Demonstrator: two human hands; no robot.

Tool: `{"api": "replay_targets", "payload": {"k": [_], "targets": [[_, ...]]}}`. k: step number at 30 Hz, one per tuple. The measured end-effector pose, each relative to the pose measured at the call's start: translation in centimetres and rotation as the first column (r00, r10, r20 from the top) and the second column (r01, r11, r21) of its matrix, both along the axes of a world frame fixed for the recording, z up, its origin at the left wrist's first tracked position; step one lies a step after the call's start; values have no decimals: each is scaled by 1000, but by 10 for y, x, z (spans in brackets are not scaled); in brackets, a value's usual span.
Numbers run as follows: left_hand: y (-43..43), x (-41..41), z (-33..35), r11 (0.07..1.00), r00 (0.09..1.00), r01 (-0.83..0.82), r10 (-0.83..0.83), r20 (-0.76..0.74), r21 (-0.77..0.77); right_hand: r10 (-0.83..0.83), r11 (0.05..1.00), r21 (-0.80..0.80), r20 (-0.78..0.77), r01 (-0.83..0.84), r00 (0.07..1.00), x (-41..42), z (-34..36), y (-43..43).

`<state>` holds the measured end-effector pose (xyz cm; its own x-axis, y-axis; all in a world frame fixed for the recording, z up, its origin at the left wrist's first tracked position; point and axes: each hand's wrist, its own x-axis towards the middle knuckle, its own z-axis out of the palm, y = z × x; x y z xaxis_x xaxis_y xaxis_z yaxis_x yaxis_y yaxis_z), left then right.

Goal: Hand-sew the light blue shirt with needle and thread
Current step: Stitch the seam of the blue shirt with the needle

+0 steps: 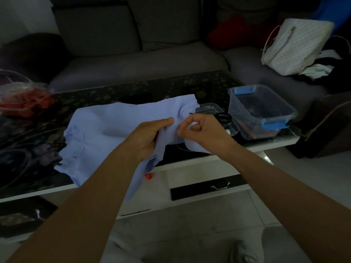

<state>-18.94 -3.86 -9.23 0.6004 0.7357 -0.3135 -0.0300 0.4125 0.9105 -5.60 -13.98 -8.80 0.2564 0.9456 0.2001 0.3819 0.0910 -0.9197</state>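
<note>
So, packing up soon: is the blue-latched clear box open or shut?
Open: the clear box has no lid on, and its inside shows.

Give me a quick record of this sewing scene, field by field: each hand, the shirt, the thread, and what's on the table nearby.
left hand: grips a bunched fold of the shirt
right hand: fingertips pinch the same fold; needle too small to make out
shirt: light blue, partly spread on the table, one end hanging over the near edge
thread: thin strand hanging below the right hand
scissors: black-handled, on a clear lid behind the right hand
box: clear, blue latches, at the table's right end
</note>
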Motion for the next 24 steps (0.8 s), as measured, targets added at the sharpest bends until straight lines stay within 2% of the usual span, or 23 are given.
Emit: {"api": "replay_targets", "payload": {"k": [2,5,9,11,13,15,17,19,21,24], "targets": [[1,1,-2,1000,1000,-9,9,-12,-1,-126,989,92,70,119,990,-1,-8,5],[2,2,-4,999,1000,-6,6,-5,-39,-247,964,142,174,224,953,-2,-14,10],[4,4,-5,998,1000,-22,22,-3,-54,-339,936,194,281,293,898,-2,-16,13],[5,4,-6,998,1000,-29,28,-10,-57,-328,939,198,280,280,902,-2,-17,14],[6,5,-7,997,999,-46,45,-20,-60,-227,966,181,254,185,940,-2,-15,13],[8,5,-7,992,995,-98,98,-8,-84,-55,990,137,274,18,960,-3,-13,9],[11,4,-7,985,992,-125,128,19,-122,154,986,19,303,-167,941,-4,-11,3],[11,3,-7,978,987,-158,159,-3,-138,350,937,-143,319,-320,881,-4,-11,-4],[12,4,-8,984,987,-160,159,-19,-78,455,883,-258,273,-391,848,-4,-12,-9],[11,5,-7,990,990,-141,141,-16,31,488,856,-322,246,-404,838,-2,-13,-11]]}}
